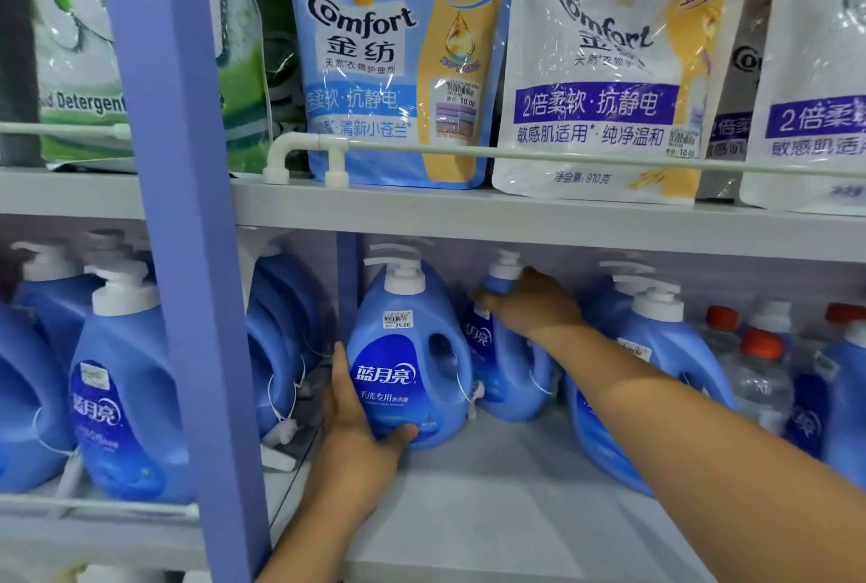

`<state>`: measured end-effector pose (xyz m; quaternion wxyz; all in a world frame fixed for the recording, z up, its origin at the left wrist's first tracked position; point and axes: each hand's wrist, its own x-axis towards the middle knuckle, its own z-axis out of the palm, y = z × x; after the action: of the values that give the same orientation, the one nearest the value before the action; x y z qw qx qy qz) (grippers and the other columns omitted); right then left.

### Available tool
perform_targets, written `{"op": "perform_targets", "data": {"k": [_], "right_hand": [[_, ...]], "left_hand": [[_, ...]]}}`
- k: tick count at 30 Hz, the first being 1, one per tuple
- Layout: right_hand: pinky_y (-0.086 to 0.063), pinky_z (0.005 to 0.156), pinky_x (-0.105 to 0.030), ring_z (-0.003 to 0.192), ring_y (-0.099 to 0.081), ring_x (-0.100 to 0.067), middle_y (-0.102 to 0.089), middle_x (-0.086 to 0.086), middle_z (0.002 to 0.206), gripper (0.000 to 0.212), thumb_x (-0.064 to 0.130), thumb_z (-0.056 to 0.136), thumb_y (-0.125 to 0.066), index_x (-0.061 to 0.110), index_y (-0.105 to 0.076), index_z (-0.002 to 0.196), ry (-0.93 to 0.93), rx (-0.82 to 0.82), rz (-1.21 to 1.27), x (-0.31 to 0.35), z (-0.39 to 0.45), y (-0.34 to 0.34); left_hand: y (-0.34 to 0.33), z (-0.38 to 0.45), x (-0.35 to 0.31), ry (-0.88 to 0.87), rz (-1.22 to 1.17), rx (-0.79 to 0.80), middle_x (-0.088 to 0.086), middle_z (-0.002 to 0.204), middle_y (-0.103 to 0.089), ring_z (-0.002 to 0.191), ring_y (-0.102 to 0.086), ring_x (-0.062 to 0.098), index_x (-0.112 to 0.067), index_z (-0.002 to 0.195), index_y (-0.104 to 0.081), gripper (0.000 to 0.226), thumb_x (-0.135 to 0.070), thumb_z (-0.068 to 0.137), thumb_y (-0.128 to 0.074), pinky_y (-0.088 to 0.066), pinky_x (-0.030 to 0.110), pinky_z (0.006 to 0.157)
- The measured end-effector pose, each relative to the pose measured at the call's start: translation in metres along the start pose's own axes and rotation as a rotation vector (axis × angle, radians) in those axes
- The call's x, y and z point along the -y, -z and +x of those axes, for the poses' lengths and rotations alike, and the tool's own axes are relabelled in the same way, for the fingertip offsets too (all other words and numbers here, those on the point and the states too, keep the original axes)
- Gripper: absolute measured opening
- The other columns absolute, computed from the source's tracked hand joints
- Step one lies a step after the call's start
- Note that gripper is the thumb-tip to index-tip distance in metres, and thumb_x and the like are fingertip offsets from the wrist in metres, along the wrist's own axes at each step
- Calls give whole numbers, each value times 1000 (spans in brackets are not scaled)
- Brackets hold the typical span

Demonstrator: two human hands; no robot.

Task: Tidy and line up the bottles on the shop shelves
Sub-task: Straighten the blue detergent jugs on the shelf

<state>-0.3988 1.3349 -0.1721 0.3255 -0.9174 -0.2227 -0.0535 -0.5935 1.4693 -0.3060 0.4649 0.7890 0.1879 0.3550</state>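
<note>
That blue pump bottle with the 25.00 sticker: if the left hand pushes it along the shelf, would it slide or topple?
The blue pump bottle looks rigid and probably heavy, being large. Its base is wide and its neck narrow, so it would likely slide, not tip. The left hand grips it low, which should help; the glossy plastic may be slippery.

Blue pouch (398, 62) on the upper shelf reads "Comfort 金纺", "焕新上市", price sticker 10.00. White pouch (604, 80) beside it — "Comfort", "2倍柔软·抗静电", "敏感肌适用", "910克", sticker 10.00. Green bag (84, 43) far left: "Detergent". Blue pump bottle (407, 357) my left hand (356, 423) holds — "蓝月亮", "手洗专用", sticker 25.00.
</note>
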Motion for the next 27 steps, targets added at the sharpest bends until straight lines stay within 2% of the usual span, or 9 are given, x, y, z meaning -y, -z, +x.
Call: {"op": "perform_targets", "data": {"k": [4,8,11,13,16,19,23,25,27], "right_hand": [[-49,63,-31,75,-68,-28,-68,-6,77,47,67,84,-55,21,-58,76,2,17,4,4,-19,4],[-55,67,-34,74,-69,-27,-70,-9,80,56,67,85,-55,12,-63,87,-42,56,-43,6,-47,18],[-47,67,-31,78,-66,-27,-69,-10,84,61,70,88,-53,10,-60,90,-96,76,-160,12,-79,34],[-48,65,-31,71,-67,-24,-71,-8,76,60,71,87,-52,13,-62,93,-101,95,-202,12,-103,44],[-55,67,-33,64,-69,-16,-74,0,75,46,71,84,-57,26,-63,93,1,80,-154,4,-134,58],[-52,60,-25,60,-67,-4,-73,12,75,31,62,83,-67,33,-61,92,109,160,26,-4,-151,71],[-54,64,-21,69,-71,-2,-75,17,86,24,50,85,-70,41,-61,106,208,299,232,-4,-152,63],[-52,68,-15,84,-71,4,-73,26,95,27,45,84,-72,46,-59,108,269,271,358,1,-148,40],[-54,74,-16,94,-69,5,-71,29,103,30,46,84,-74,48,-58,109,363,194,434,9,-144,12]], "left_hand": [[2,1,1,-5,1,9,-7,162,-19,124,-33,2,-46,154,11,124,-12,79,-82,-36,24,95],[2,1,3,4,11,-3,-5,161,-18,136,-38,16,-47,153,12,121,-12,82,-80,-41,29,99],[1,1,5,8,22,0,-1,160,-22,135,-42,21,-45,154,12,120,-14,83,-79,-43,28,93],[1,1,5,2,28,-4,1,160,-24,135,-43,23,-44,154,12,119,-14,83,-79,-45,31,97],[2,0,6,-1,32,-8,0,161,-24,137,-41,23,-42,155,11,118,-14,83,-79,-44,36,103],[4,-2,0,40,13,-7,2,159,-28,137,-41,21,-38,158,4,115,-14,83,-79,-40,28,97],[13,-14,-19,29,-114,-173,1,157,-32,141,-39,21,-32,156,-21,84,-28,89,-73,-39,29,101],[17,-29,-29,-91,-271,-231,-7,145,-48,131,-51,13,-35,142,-42,55,-40,92,-65,-48,29,101],[20,-47,-34,-160,-357,-167,-18,131,-59,121,-59,7,-40,131,-50,50,-53,85,-63,-54,23,91]]}}
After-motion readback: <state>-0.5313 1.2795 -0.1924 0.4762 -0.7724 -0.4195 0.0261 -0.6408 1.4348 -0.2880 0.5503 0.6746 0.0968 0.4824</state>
